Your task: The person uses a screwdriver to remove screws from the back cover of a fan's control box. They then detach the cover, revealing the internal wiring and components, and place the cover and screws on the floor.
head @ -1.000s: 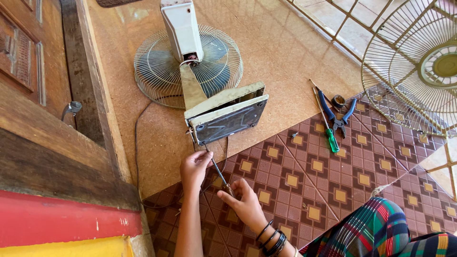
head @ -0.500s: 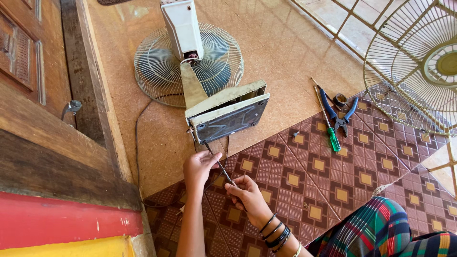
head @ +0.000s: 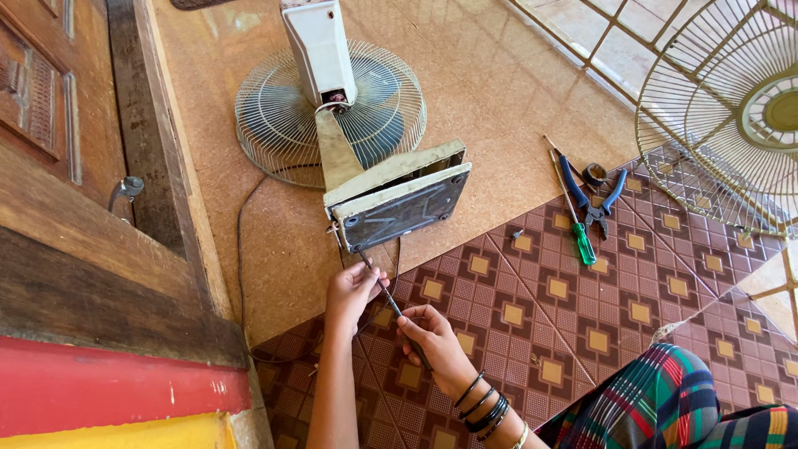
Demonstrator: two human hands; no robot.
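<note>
A table fan lies face down on the floor, its grille [head: 274,116] flat and its square base [head: 399,204] tipped up toward me. My right hand [head: 432,345] grips the handle of a dark screwdriver [head: 384,291] whose tip points at the base's lower left corner. My left hand [head: 353,291] pinches the screwdriver's shaft just below that corner. A black cord [head: 241,249] runs from the base across the floor.
A green-handled screwdriver [head: 573,212], blue pliers [head: 592,195] and a roll of black tape [head: 595,174] lie to the right. A loose fan guard [head: 731,108] rests at the far right. A wooden door [head: 58,166] stands at the left. My plaid-clothed leg [head: 665,407] is at the bottom right.
Both hands have slid slightly down and toward me along the screwdriver; the fan has stayed where it was.
</note>
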